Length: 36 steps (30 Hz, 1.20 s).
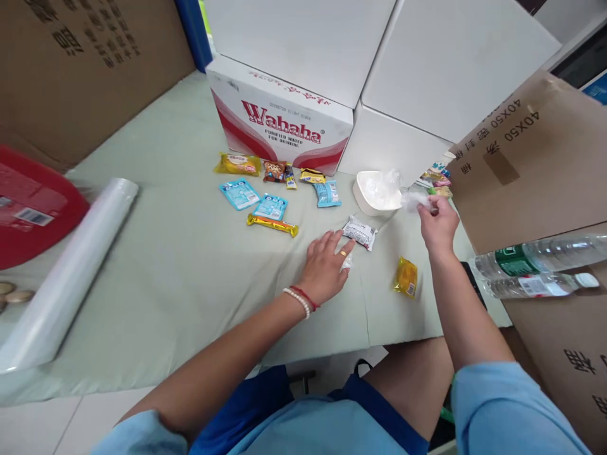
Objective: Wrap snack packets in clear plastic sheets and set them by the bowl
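My right hand (439, 226) pinches a thin clear plastic bag (411, 201) just right of a white tub (367, 203). More crumpled clear plastic (386, 181) lies in the tub and rises over its rim. Palm down on the cloth, my left hand (325, 268) has its fingers spread. A small bit of clear plastic (348, 261) shows by its thumb, partly hidden. Just beyond those fingers is a white printed snack packet (359, 232). A yellow snack packet (405, 277) rests between my two forearms.
Several snacks lie at the back, among them a yellow bread packet (238, 164), blue sachets (239, 193) and a yellow bar (272, 225). Behind stands a Wahaha carton (284, 123). Plastic bottles (545, 256) lie right; a film roll (71, 272) and red container (35, 205) are left.
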Available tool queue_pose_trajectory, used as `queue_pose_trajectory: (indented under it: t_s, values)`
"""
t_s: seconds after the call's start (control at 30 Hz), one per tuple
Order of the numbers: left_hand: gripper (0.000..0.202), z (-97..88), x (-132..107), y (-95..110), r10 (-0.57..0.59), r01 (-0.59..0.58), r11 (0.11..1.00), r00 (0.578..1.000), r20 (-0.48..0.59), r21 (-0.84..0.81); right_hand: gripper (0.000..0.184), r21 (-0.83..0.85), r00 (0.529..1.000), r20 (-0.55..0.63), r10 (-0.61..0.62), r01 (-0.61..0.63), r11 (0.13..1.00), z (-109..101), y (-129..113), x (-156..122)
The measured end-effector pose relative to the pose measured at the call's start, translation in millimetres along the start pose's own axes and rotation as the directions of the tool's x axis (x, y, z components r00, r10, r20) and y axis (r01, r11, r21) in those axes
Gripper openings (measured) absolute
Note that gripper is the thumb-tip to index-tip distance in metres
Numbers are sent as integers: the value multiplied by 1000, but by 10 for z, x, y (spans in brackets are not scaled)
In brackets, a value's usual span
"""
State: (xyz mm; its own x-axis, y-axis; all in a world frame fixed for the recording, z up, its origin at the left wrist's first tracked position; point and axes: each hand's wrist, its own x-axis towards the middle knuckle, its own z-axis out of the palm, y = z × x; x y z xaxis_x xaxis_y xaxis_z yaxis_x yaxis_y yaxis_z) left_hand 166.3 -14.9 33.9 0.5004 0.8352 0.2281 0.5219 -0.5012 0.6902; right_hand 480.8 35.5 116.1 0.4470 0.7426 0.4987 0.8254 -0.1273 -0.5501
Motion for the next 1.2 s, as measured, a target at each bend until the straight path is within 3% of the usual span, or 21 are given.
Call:
queue_pose_trajectory:
  t_s: [0.07,0.13,0.23,0.3,0.37,0.47,0.57,0.63,0.73,0.83,0.93,1.07,1.2]
  values:
    - [48,117,76,-50,-22,13,994,996,88,104,29,-141,999,8,-52,52,989,297,147,368]
    - [30,184,57,-122,-36,24,992,994,101,121,35,-251,987,150,-55,92,964,606,204,524]
    - [18,143,-14,-260,-44,44,999,999,-10,-22,35,-315,916,401,-12,151,937,968,211,478]
    - [15,52,-11,-349,-95,71,977,989,-112,-202,32,-308,880,474,5,161,938,1090,210,383]
    - [20,-39,34,-419,-207,131,890,970,-131,-437,37,-290,865,502,6,162,943,1112,220,293]
    - [44,-113,102,-488,-343,260,605,938,49,-752,48,-221,870,489,-59,189,957,1026,251,167]
    - [56,-108,107,-539,-363,305,414,919,151,-858,55,-141,917,372,-142,207,968,908,281,28]
    - [57,-87,86,-571,-371,309,377,914,163,-873,56,-149,921,339,-191,253,956,859,291,-54]
    - [58,-55,62,-610,-368,308,337,913,177,-890,46,-268,884,424,-195,329,906,876,299,-112]
    - [59,-23,65,-638,-380,261,278,914,143,-924,32,-364,887,445,-121,303,881,992,318,-74]
    - [58,-10,81,-659,-428,232,182,894,135,-956,34,-392,914,398,-79,247,886,1141,341,31]
    - [38,-53,89,-671,-430,197,87,892,141,-977,31,-368,931,359,-62,202,908,1246,361,169]
    - [31,-101,92,-669,-408,193,61,900,152,-979,27,-268,927,363,-92,198,943,1152,395,192]
